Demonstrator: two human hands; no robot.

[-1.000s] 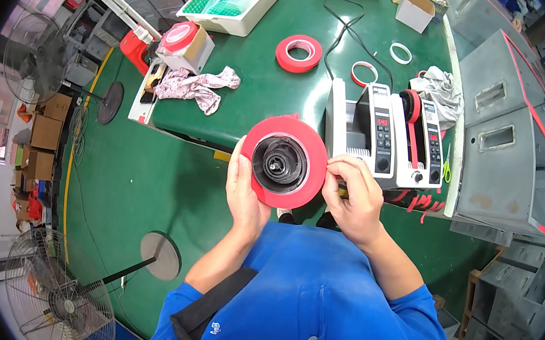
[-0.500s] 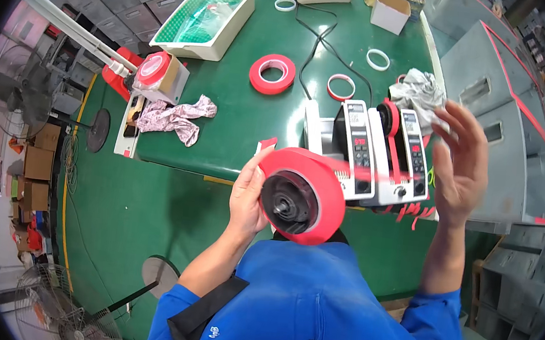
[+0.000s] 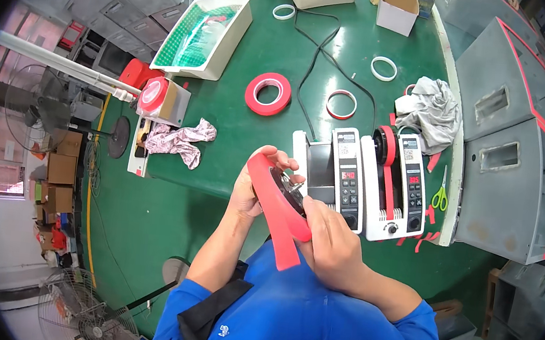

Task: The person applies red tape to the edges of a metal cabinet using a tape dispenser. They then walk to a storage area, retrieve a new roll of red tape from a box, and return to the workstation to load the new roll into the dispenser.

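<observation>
A roll of red tape [image 3: 272,203] on a black hub [image 3: 291,198] is held edge-up in front of my body, with a loose tape end hanging below it. My left hand [image 3: 247,187] wraps its left side, fingers reaching over the top to the hub. My right hand [image 3: 334,246] is closed on the roll's right edge. Just beyond, a white tape dispenser [image 3: 342,200] has a roll bay with no roll showing. Beside it, a second dispenser [image 3: 365,186] carries red tape on a black wheel.
On the green table [image 3: 228,145] lie another red tape roll [image 3: 254,93], thin rings [image 3: 384,69], a grey cloth [image 3: 430,113], green scissors [image 3: 441,198] and a pink cloth [image 3: 182,144]. Black cables [image 3: 308,74] run behind the dispensers. A white tray [image 3: 222,52] stands far left; grey cabinets [image 3: 496,193] border the right.
My right hand has come down from beyond the dispensers onto the roll. The roll has turned from facing me to edge-up, and its tape strip now hangs down instead of stretching right.
</observation>
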